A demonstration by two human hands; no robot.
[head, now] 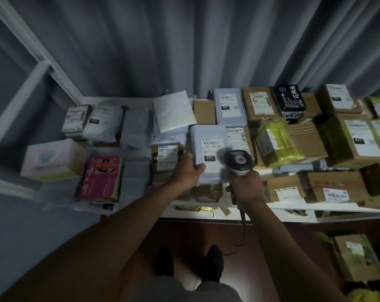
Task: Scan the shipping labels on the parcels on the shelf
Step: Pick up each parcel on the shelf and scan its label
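Head view: left hand point(188, 171) gripped grey mailer point(208, 153) near shelf point(206, 213) front edge; right hand point(247, 188) clasped scanner point(239, 162). Risk: scanner overlapped label point(213, 143), misread likely

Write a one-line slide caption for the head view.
Left hand holds a pale grey poly-mailer parcel over the parcel shelf while right hand aims a white handheld barcode scanner.

The grey parcel point(208, 149) I hold reads "231 232 K01" and "231"; two others show "231" point(225, 107), point(94, 121).
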